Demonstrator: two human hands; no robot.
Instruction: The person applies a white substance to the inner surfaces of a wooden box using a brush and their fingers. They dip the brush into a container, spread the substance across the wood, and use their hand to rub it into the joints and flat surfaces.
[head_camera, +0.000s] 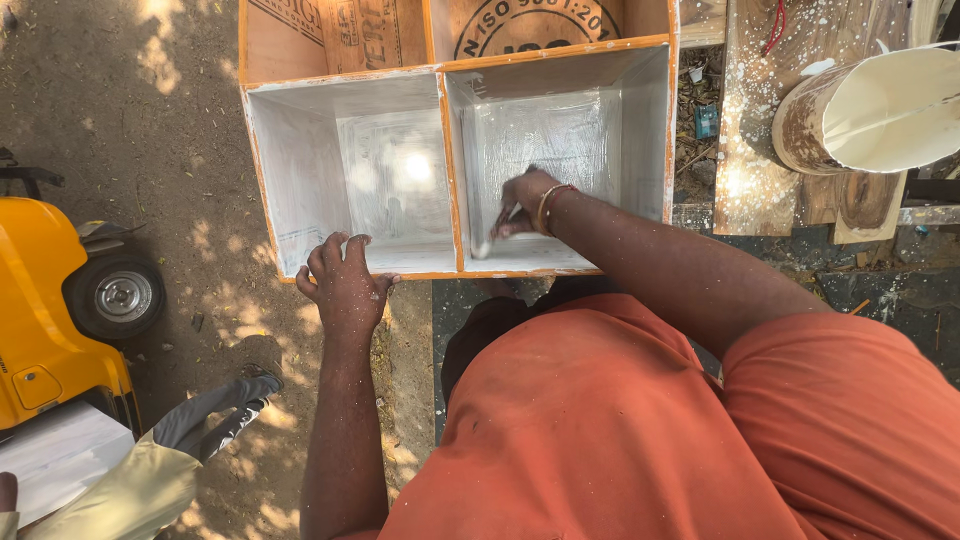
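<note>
Two white-coated box compartments (400, 170), right hand (520, 200) inside one, left hand (345, 285) on rim.

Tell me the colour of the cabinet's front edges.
Orange edges around white-painted compartments; the head view shows it.

Bright daylight, dappled shade, sharp frame.
Sun patches speckle the dirt ground (190, 150); hot glare spot on the white-painted box (417, 167) back wall. Wide-lens bending at edges. Orange shirt (620, 430) close up, slightly soft.
</note>
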